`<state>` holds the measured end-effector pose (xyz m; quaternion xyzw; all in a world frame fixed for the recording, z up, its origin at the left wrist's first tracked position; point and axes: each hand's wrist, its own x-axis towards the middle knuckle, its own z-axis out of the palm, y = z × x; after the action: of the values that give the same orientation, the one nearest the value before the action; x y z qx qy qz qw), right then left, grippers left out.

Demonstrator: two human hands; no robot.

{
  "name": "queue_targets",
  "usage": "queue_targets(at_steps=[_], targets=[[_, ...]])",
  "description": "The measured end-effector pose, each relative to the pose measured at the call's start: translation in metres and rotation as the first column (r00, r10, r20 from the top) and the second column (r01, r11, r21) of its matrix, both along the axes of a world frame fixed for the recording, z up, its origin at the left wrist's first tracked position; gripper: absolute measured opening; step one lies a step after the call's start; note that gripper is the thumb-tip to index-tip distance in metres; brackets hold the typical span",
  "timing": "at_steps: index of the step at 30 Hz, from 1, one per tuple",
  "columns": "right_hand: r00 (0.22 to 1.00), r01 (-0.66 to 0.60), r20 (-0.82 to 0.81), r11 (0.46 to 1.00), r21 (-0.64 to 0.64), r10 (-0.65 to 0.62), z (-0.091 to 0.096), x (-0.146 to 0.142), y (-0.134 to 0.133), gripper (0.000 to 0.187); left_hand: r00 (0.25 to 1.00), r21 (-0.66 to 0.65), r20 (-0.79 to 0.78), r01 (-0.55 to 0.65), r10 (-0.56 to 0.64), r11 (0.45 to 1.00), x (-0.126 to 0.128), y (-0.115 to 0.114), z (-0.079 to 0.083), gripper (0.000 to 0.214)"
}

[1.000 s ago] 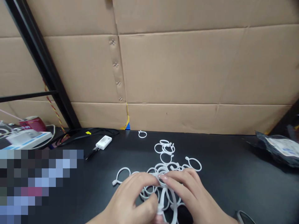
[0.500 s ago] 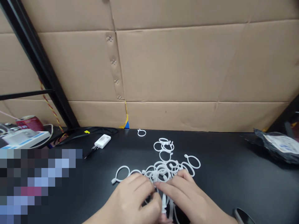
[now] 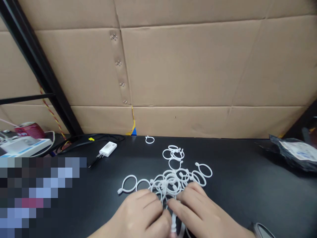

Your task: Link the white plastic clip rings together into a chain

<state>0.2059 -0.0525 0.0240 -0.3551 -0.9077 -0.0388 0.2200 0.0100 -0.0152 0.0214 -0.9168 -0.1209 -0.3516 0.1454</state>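
Many white rings (image 3: 162, 185) lie just beyond the left hand (image 3: 146, 215), pinching one, and half-curled right hand (image 3: 198, 210), hold unclear.

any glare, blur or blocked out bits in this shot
Head view: a pixelated patch hides the lower left; same view, a dull sheen greys the black tabletop toward the right; head view again, small print on the dark packet is unreadable, though most white rings have distinct outlines.
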Motion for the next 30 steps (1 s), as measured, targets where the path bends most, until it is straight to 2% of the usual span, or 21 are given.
queue_targets(at_steps=[6, 10, 13, 17, 23, 27, 30], targets=[[0.995, -0.004, 0.099, 0.997, 0.073, -0.003, 0.0013, -0.0035, 0.0036, 0.021, 0.995, 0.061, 0.095, 0.012, -0.018, 0.998, 0.0012, 0.0035, -0.0082, 0.045], [0.99, -0.018, 0.14, 0.996, 0.085, 0.006, 0.0034, -0.0047, 0.0037, 0.02, 0.999, 0.036, 0.044, -0.022, 0.021, 0.999, -0.0002, -0.0004, -0.0088, 0.048], [0.994, -0.001, 0.109, 1.0, 0.029, -0.002, 0.0045, -0.0041, 0.0017, 0.018, 0.998, 0.001, 0.026, -0.054, 0.054, 0.999, -0.0017, -0.0037, -0.008, 0.048], [1.0, 0.019, 0.002, 0.999, -0.048, -0.018, 0.0045, -0.0016, -0.0016, 0.022, 0.999, -0.009, 0.023, -0.028, 0.028, 1.0, -0.0014, -0.0027, -0.0059, 0.05], [0.994, -0.025, 0.108, 0.998, 0.049, 0.019, 0.0063, -0.0006, -0.0013, 0.017, 0.997, 0.038, 0.082, -0.013, 0.01, 0.999, 0.0002, 0.0007, -0.0087, 0.054], [0.991, -0.027, 0.136, 0.999, 0.047, 0.02, 0.0068, -0.0024, -0.0017, 0.01, 0.995, 0.044, 0.102, -0.012, 0.007, 0.999, 0.0, 0.0023, -0.0106, 0.054], [0.987, -0.037, 0.158, 0.996, 0.081, 0.024, 0.0067, -0.0026, -0.0017, 0.009, 0.998, 0.044, 0.059, -0.003, 0.0, 0.999, 0.0002, 0.0011, -0.0078, 0.054]])
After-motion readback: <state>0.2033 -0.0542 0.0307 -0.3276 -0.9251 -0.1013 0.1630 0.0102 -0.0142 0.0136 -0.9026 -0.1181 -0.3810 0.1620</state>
